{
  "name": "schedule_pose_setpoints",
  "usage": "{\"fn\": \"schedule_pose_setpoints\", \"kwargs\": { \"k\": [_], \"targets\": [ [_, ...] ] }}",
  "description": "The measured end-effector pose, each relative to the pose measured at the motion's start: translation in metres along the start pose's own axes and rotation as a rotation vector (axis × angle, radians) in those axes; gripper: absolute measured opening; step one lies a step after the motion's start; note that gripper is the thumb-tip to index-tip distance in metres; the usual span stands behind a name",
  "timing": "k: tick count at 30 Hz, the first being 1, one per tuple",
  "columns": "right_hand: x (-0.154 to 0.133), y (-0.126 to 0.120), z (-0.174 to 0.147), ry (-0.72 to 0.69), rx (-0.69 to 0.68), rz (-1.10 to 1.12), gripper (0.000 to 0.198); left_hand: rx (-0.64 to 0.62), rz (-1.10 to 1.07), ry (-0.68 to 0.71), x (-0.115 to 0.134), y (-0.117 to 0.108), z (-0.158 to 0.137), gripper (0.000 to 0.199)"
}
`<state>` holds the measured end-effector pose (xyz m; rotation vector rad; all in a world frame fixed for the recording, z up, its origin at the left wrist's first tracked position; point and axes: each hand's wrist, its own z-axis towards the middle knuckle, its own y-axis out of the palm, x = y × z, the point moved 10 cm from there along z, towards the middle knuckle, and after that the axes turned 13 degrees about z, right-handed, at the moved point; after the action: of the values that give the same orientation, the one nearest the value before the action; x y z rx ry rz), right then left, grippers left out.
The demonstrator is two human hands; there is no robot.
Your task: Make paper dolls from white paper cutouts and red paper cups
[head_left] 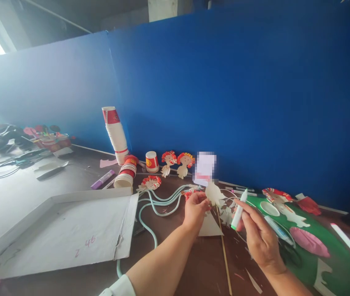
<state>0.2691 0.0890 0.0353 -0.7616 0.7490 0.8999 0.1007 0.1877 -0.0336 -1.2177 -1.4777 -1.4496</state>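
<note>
While the left hand (195,207) pinches a small white paper figure (214,193) by its left edge, the right hand (259,236) grips a white marker (239,210), fingers curled round its barrel. The marker's long axis stands nearly upright, just right of the figure, green tip down, the right hand nearer.

Tall stack of paper cups (115,133) leaning against the blue partition (239,94); single red-and-white cup (151,161) beside it. Flat white cardboard tray (66,232) at left on the dark surface (14,193). Purple marker (102,179) nearby; pale green tubing (159,203) curving alongside the tray.
</note>
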Motion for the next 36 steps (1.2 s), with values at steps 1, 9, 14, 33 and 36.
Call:
{"fn": "schedule_pose_setpoints", "kwargs": {
  "k": [1,9,14,33,36],
  "targets": [
    [0.003,0.001,0.000,-0.001,-0.007,0.017,0.037,-0.011,-0.013,0.004,0.001,0.000,0.000,0.024],
    [0.000,-0.007,-0.001,-0.153,0.116,0.001,0.039,-0.046,-0.037,0.037,0.003,-0.002,-0.004,0.031],
    [-0.008,-0.009,-0.001,-0.108,0.155,-0.100,0.026,-0.073,0.001,0.074,0.004,0.004,-0.005,0.035],
    [0.012,0.009,0.002,-0.058,0.069,-0.266,0.025,-0.170,-0.016,0.057,-0.012,0.029,-0.004,0.041],
    [0.015,0.005,0.001,-0.094,0.091,-0.278,0.028,-0.175,-0.023,0.053,-0.018,0.032,0.001,0.038]
  ]
}}
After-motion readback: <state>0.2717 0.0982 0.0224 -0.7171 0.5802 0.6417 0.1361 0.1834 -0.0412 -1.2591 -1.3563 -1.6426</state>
